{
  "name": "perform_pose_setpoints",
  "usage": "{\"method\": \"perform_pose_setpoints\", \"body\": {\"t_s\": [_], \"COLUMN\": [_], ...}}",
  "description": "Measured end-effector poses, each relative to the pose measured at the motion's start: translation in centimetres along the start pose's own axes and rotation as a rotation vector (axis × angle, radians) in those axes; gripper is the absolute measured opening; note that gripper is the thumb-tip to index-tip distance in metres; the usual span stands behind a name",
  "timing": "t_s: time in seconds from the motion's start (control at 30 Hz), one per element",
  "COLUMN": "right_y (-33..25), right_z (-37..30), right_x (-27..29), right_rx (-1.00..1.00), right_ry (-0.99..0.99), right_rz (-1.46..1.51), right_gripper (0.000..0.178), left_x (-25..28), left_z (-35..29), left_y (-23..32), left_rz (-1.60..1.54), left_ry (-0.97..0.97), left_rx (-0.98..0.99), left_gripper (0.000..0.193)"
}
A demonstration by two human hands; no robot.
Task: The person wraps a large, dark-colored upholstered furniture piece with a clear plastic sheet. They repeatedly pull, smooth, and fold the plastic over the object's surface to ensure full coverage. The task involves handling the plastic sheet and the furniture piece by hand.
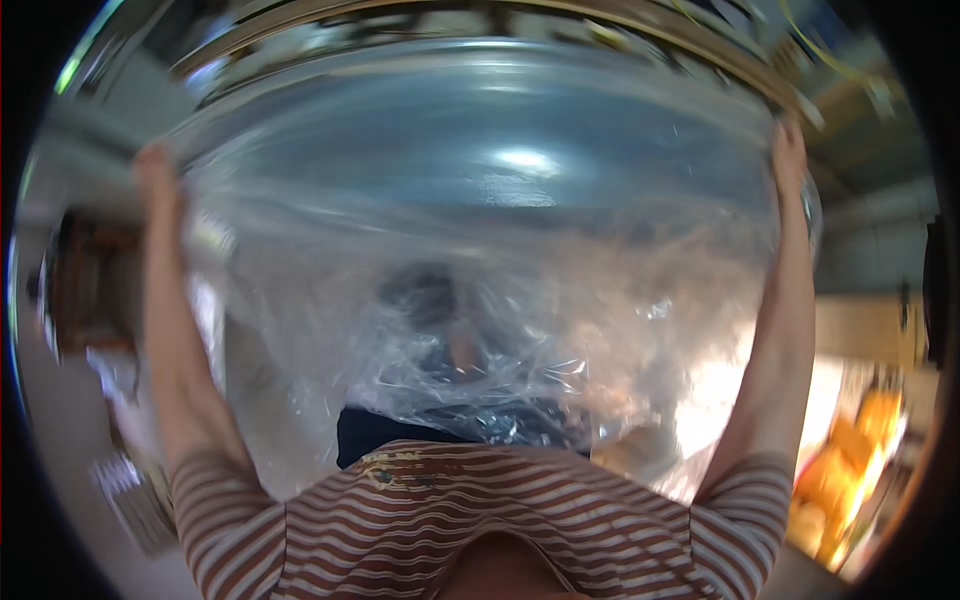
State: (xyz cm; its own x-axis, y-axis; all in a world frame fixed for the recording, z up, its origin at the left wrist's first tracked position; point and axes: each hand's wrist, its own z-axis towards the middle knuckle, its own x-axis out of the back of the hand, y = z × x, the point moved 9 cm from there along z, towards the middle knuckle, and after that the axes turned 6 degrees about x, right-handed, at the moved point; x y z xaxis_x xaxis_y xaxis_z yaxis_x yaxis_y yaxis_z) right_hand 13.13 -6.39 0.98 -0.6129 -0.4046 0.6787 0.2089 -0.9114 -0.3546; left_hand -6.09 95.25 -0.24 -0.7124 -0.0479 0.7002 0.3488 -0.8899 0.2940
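Plastic sheet: colourless and see-through, blue-grey across its upper part, milky lower down, with white glints. Striped shirt: reddish-brown and off-white bands; chest print in gold and green tones. Lower garment: dark navy. Heaped items: bright orange-yellow. Wooden frame: dark brown. Long bar: tan.

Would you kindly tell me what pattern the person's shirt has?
The shirt has brown and whitish stripes, best seen in the head view.
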Motion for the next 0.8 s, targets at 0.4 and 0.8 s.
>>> {"method": "perform_pose_setpoints", "body": {"t_s": [0.4,0.8], "right_y": [5.6,8.5], "right_z": [0.3,1.4], "right_x": [-4.9,-3.0], "right_rx": [-0.083,-0.016], "right_ry": [0.011,0.171], "right_rz": [0.174,-0.071], "right_gripper": [0.033,0.032], "left_x": [-9.3,-10.9], "left_z": [3.0,4.0], "left_y": [1.9,0.7], "left_rz": [-0.744,-0.788], "left_ry": [-0.036,-0.104], "left_rx": [0.392,0.503], "left_gripper": [0.022,0.025]}}
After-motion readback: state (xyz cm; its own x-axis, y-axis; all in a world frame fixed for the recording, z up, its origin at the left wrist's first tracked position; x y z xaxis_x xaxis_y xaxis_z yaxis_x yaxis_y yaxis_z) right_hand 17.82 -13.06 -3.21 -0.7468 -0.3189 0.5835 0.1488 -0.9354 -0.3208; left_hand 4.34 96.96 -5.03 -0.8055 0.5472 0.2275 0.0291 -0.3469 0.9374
